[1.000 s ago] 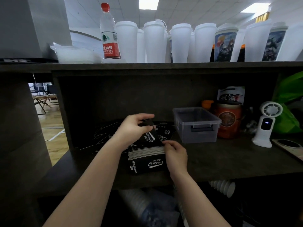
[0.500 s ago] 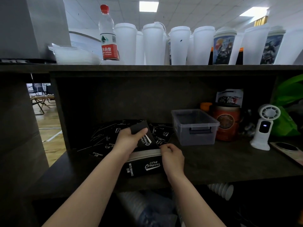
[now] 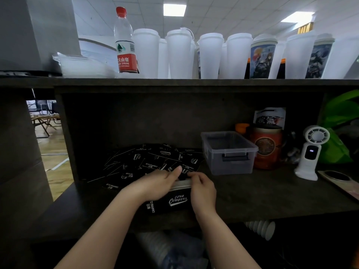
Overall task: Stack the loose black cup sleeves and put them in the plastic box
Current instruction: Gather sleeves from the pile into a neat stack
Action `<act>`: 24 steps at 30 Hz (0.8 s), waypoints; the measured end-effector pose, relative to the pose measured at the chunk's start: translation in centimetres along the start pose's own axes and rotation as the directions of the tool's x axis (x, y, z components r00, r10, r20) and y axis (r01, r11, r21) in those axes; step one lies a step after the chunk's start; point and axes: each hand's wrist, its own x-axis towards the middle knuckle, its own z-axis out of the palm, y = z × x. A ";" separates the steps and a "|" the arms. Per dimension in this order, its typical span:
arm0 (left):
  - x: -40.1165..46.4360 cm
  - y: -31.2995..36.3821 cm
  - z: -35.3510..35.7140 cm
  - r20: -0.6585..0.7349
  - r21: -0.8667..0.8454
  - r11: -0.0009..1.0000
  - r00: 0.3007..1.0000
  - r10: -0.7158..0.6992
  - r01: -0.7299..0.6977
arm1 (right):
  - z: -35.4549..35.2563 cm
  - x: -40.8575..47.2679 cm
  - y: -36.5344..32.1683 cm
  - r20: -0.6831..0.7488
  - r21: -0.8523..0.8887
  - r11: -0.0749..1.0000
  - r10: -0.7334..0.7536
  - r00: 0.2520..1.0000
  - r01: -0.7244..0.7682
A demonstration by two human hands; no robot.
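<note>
A stack of black cup sleeves (image 3: 172,201) printed "Club Camping" stands on edge on the dark shelf (image 3: 262,199). My left hand (image 3: 159,182) lies over the top left of the stack, thumb stretched across it. My right hand (image 3: 203,188) grips the stack's right end, fingers curled over its top edge. Several loose black sleeves (image 3: 153,162) lie scattered flat behind the stack. The clear plastic box (image 3: 229,152) stands empty to the right of the loose sleeves.
An orange jar (image 3: 267,146), a white handheld fan (image 3: 310,152) and a green bag (image 3: 342,129) stand right of the box. Above, the upper shelf carries a water bottle (image 3: 125,43) and several white lidded cups (image 3: 211,55). The shelf's left wall stands close to the sleeves.
My left hand, which held a loose sleeve up a second ago, has come down and laid it on the stack. My right hand stayed at the stack's right end.
</note>
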 end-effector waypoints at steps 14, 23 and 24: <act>-2.8 -1.5 4.0 -0.229 -0.960 0.238 0.903 -0.364 -0.147 | -0.1 -0.2 -0.5 0.066 -0.002 1.000 0.024 0.998 -0.024; -3.7 -4.0 4.9 -0.764 -0.260 0.959 0.630 -0.135 -0.110 | 2.4 -2.2 -0.5 0.042 -0.124 0.989 -0.070 0.997 0.075; -3.8 -4.3 4.5 -0.759 -0.210 0.975 0.641 -0.114 -0.076 | 2.7 -2.4 -0.6 0.037 -0.111 0.991 -0.066 0.997 0.069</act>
